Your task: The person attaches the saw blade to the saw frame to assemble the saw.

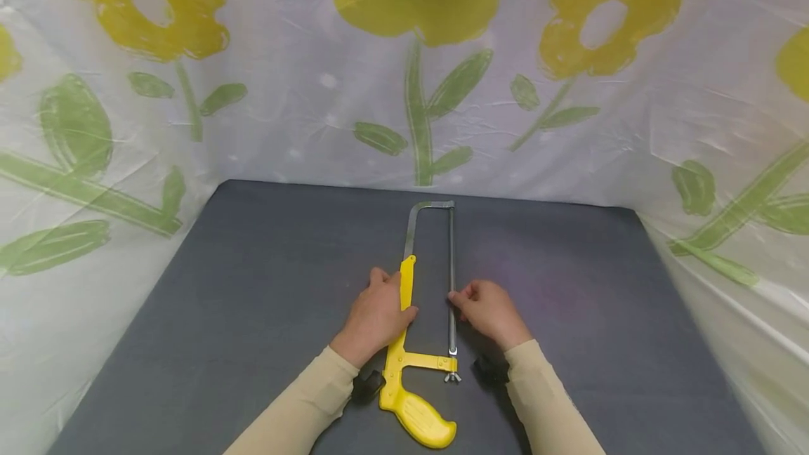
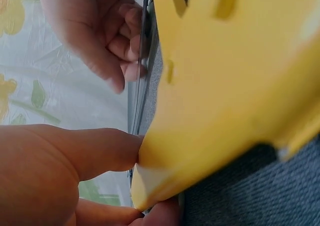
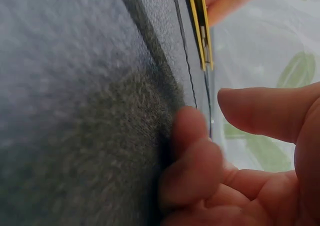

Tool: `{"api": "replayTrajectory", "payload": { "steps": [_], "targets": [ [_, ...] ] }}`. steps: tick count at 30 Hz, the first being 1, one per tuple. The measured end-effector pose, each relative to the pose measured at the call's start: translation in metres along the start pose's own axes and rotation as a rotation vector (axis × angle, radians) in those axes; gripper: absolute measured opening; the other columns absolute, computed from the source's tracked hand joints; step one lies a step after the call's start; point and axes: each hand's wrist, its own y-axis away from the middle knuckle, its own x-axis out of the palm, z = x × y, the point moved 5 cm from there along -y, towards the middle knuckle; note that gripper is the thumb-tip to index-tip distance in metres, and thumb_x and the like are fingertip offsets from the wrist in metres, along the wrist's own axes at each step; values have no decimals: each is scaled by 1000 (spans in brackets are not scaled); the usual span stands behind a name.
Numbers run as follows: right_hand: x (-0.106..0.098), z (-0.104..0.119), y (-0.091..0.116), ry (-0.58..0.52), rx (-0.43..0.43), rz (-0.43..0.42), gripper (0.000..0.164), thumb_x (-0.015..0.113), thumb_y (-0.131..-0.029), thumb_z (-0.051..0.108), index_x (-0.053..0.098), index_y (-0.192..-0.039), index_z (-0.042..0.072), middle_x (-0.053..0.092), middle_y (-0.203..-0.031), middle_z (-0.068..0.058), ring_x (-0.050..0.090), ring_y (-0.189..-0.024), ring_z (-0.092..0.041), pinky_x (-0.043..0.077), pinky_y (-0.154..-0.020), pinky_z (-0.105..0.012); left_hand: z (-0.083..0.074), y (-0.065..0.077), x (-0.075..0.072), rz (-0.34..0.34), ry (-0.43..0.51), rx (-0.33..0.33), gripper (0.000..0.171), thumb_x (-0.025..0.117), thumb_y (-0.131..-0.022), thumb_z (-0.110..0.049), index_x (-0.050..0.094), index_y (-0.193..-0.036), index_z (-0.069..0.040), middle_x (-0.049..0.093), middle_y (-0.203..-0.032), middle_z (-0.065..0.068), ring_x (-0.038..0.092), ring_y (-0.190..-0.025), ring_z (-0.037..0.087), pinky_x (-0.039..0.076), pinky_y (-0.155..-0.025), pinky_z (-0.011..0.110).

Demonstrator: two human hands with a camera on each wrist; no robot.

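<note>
A hacksaw with a yellow frame and yellow handle lies on the dark table, handle toward me. Its thin blade runs along the right side, with a wing nut at the near end. My left hand grips the yellow frame between thumb and fingers, also seen close up in the left wrist view. Beside the blade is my right hand, fingertips right at it, fingers loosely bent. The right wrist view shows a gap between the right thumb and index finger.
The dark cloth-covered table spreads around the saw. A pale curtain printed with yellow flowers hangs behind it and along both sides. Black wrist devices sit by the left sleeve and right sleeve.
</note>
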Motion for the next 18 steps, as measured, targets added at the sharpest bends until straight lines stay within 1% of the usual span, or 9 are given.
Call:
{"api": "replayTrajectory", "payload": {
  "steps": [4,9,14,18],
  "targets": [
    [-4,-4,20,26,-9,10,31,73,-103,35,68,-81,13,65,-70,0,52,-59,-17,40,-55,-31,0,-1,3,1,18,-4,79,85,-94,-28,50,-158,4,52,-128,18,63,-77,20,59,-67,32],
    [-6,-9,53,-5,4,54,32,77,-99,39,68,-79,16,66,-68,2,58,-59,-15,43,-54,-31,2,-1,1,6,32,-18,81,85,-94,-28,49,-159,4,51,-131,19,63,-77,21,59,-66,32],
    [-2,-11,81,-33,-12,152,29,85,-91,39,69,-79,18,62,-62,5,58,-57,-14,42,-52,-30,0,2,-3,7,35,-8,80,85,-94,-28,50,-158,4,52,-130,20,63,-79,21,59,-67,32],
    [2,-11,90,-44,-20,227,27,87,-88,37,70,-78,18,61,-61,4,58,-58,-15,42,-53,-31,-1,4,-4,12,41,-19,79,85,-94,-28,51,-158,3,53,-130,20,64,-82,22,59,-70,33]
  ]
}}
